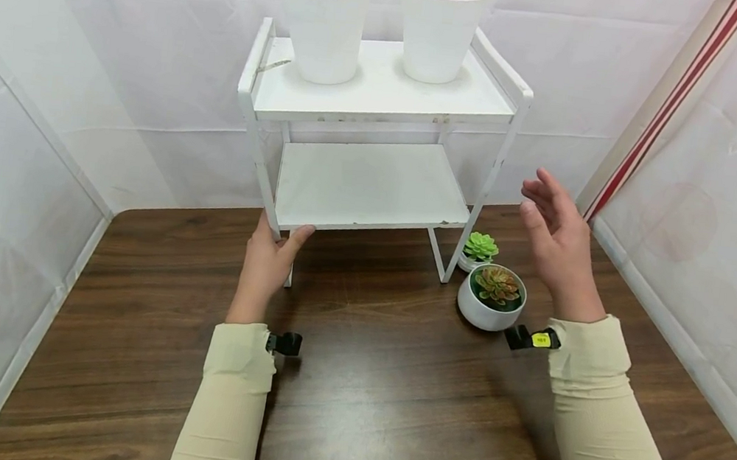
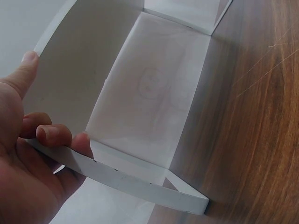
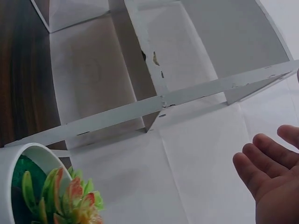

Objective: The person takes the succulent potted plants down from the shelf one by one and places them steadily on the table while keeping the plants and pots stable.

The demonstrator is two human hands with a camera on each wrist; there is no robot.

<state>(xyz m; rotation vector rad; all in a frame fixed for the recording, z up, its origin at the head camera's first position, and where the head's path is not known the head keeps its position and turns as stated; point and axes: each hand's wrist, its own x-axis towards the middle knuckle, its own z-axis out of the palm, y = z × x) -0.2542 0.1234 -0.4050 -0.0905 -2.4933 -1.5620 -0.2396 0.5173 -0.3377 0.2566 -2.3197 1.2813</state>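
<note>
A white two-tier shelf rack (image 1: 373, 179) stands upright on the wooden table. My left hand (image 1: 266, 257) grips its front left leg just under the lower board, thumb along that board's front edge. In the left wrist view, the fingers of the left hand (image 2: 42, 144) curl round the white leg (image 2: 131, 184). My right hand (image 1: 561, 241) is raised to the right of the rack, apart from it, fingers loosely extended and holding nothing. Two white pots, one with a green succulent (image 1: 320, 29) and one with a yellow-green succulent (image 1: 442, 33), stand on the top board.
Beside the rack's right leg sit a round white bowl with a reddish-green succulent (image 1: 491, 301) and, behind it, a small green succulent (image 1: 480, 248). White cloth walls (image 1: 56, 81) surround the brown table (image 1: 359, 392). A red-striped strip (image 1: 667, 103) runs down the right corner.
</note>
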